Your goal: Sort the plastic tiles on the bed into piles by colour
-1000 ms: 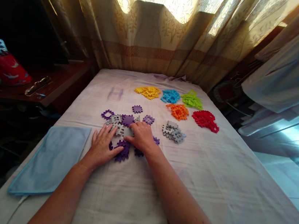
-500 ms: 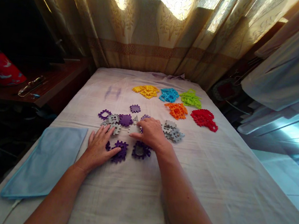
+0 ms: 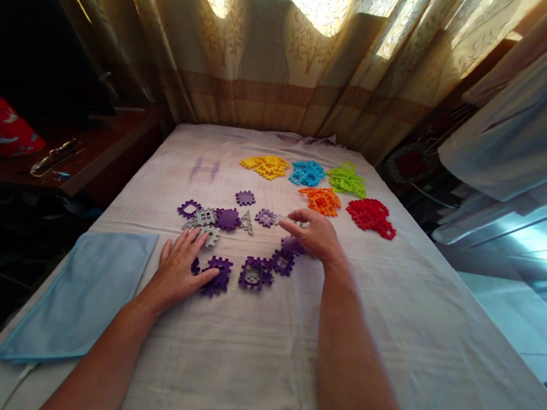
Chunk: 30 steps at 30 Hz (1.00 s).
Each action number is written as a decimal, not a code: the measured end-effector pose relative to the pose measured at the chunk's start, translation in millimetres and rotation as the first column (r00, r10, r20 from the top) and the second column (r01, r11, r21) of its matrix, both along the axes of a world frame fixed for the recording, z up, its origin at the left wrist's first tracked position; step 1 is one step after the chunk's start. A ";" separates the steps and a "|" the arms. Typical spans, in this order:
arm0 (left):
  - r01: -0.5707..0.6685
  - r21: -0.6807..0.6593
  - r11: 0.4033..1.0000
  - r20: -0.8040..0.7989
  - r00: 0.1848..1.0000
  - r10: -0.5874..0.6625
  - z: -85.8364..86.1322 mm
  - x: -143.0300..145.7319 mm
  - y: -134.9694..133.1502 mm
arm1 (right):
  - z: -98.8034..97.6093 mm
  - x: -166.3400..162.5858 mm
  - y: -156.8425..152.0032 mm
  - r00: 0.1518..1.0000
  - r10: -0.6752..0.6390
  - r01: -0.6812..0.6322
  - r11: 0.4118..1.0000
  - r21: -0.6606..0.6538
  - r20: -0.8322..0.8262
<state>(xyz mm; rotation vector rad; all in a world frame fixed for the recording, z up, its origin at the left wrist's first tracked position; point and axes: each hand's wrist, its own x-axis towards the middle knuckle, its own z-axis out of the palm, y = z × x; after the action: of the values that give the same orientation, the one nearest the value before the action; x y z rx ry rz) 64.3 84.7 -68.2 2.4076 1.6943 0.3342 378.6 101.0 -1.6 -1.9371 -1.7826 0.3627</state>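
My left hand lies flat with fingers spread, its thumb on a dark purple toothed building tile and its fingertips at light grey tiles. To the right, my right hand is closed at the fingertips on a light grey tile, mostly hidden by the fingers. Under and beside this hand lie dark purple tiles. Close to its fingertips is a round-holed lilac tile. A grey triangular piece and a solid purple tile lie between the hands.
Farther back are piles of yellow, blue, green, orange and red tiles. A folded light blue cloth lies at the left edge of the sheet-covered bed. Curtains hang behind.
My right hand has moved right from the middle of the tiles, uncovering the lilac tile and dark purple ones. It now covers the grey pile. My left hand has stayed in place.
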 end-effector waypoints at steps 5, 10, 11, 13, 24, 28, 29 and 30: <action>-0.001 0.006 1.000 -0.009 1.000 0.001 -0.3 -0.4 0.2 | -9.1 13.8 0.7 0.963 -0.213 0.206 0.977 0.060 0.165; 0.008 0.022 1.000 -0.008 1.000 -0.008 -2.5 -0.8 0.8 | -16.5 25.5 -1.1 0.938 -0.212 0.230 0.972 -0.036 0.275; 0.008 0.025 1.000 -0.007 1.000 -0.008 -2.6 -0.7 0.8 | -15.3 25.8 -1.6 0.938 -0.205 0.223 0.974 -0.033 0.280; 0.007 0.026 1.000 -0.005 1.000 -0.007 -2.3 -0.3 0.7 | -10.3 24.2 -4.0 0.941 -0.196 0.208 0.978 -0.013 0.276; 0.010 -0.026 1.000 0.006 1.000 -0.010 2.4 1.4 0.2 | -13.7 -34.8 -45.4 0.944 0.033 0.032 0.981 -0.189 0.327; 0.015 -0.019 1.000 0.006 1.000 -0.015 2.0 1.8 -0.1 | -25.3 -51.6 -51.7 0.965 0.057 -0.024 0.991 -0.130 0.255; 0.016 -0.007 1.000 0.010 1.000 -0.016 1.5 1.9 -0.3 | -28.0 -55.9 -52.1 0.972 0.068 -0.044 0.993 -0.111 0.226; 0.017 0.006 1.000 0.014 1.000 -0.017 0.8 1.9 -0.5 | -30.9 -60.5 -52.0 0.978 0.079 -0.062 0.994 -0.092 0.195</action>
<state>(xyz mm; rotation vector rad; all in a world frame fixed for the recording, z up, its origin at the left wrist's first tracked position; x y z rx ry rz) 66.2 84.2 -67.5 2.4167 1.6682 0.3526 318.1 49.0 -32.4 -2.0341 -1.9963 0.2811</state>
